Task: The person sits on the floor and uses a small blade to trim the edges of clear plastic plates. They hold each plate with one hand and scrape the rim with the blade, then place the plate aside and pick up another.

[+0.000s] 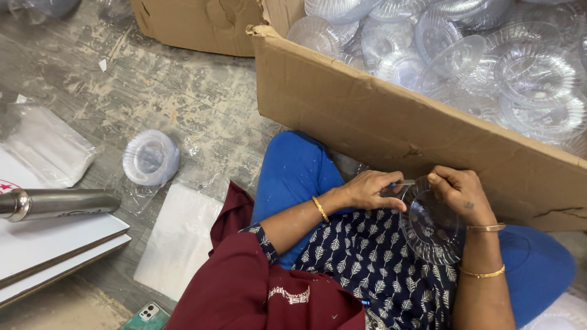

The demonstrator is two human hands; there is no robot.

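A clear ribbed plastic bowl (431, 229) rests tilted in my lap over a dark blue leaf-print cloth. My right hand (460, 192) grips its upper rim with the fingers curled over the edge. My left hand (369, 189) pinches a small thin metal blade (404, 182) whose tip touches the bowl's rim between the two hands. Both wrists wear gold bangles.
A large cardboard box (367, 116) full of several clear plastic bowls (465, 55) stands right in front of my knees. A bagged stack of bowls (150, 157) lies on the grey floor to the left, near a steel bottle (55, 203), white boards and a phone (147, 315).
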